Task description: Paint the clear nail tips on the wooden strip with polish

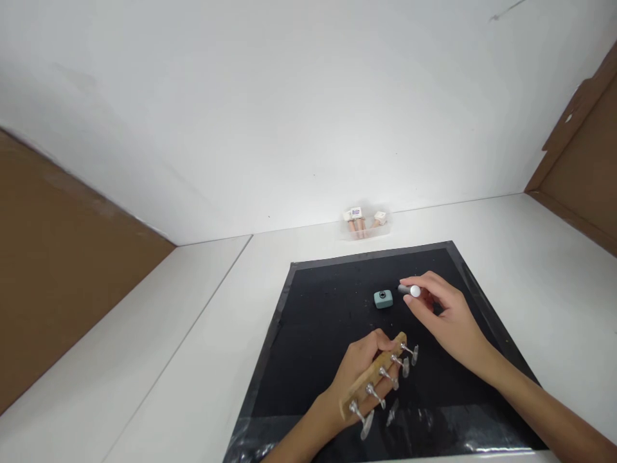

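Note:
My left hand (pixel 359 370) is closed round a wooden bar (pixel 372 376) that carries several metal pins with clear tips pointing right. It hovers over the near part of a black mat (pixel 318 321). My right hand (pixel 441 315) pinches a small dark stick with a white round end (pixel 411 290), held just right of a small teal block (pixel 383 299) that lies on the mat. The stick's tip is close to the block but apart from it.
A clear tray with small tan pieces and white tags (pixel 365 224) stands at the back against the white wall. The mat lies on a white table (pixel 530 270). Brown cardboard panels (pixel 58 276) flank the left and right sides.

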Action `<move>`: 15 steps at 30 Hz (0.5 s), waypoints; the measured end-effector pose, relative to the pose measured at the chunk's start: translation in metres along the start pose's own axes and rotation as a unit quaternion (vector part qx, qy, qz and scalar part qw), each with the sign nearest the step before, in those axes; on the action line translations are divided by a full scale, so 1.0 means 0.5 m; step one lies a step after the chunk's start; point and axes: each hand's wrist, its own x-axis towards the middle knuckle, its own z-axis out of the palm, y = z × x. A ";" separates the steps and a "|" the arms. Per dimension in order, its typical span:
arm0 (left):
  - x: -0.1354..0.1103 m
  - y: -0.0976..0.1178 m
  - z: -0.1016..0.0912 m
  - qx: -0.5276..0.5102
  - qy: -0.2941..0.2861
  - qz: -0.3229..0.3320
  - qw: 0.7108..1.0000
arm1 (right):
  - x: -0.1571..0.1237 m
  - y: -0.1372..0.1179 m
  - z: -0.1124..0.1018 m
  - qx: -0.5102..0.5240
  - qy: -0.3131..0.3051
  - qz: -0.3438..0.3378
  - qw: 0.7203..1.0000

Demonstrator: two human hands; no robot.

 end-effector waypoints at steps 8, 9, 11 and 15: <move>0.006 0.009 -0.009 -0.059 -0.028 -0.047 0.997 | 0.002 0.015 0.010 -0.010 0.004 0.029 1.000; 0.008 0.013 -0.009 -0.077 -0.032 -0.060 0.995 | 0.003 0.017 0.011 -0.011 0.007 0.034 0.999; 0.014 0.022 -0.011 -0.089 -0.013 -0.082 0.993 | 0.005 0.019 0.009 -0.008 0.016 0.052 0.998; 0.023 0.038 -0.013 -0.100 0.004 -0.112 0.989 | 0.010 0.013 -0.003 0.015 0.028 0.104 0.994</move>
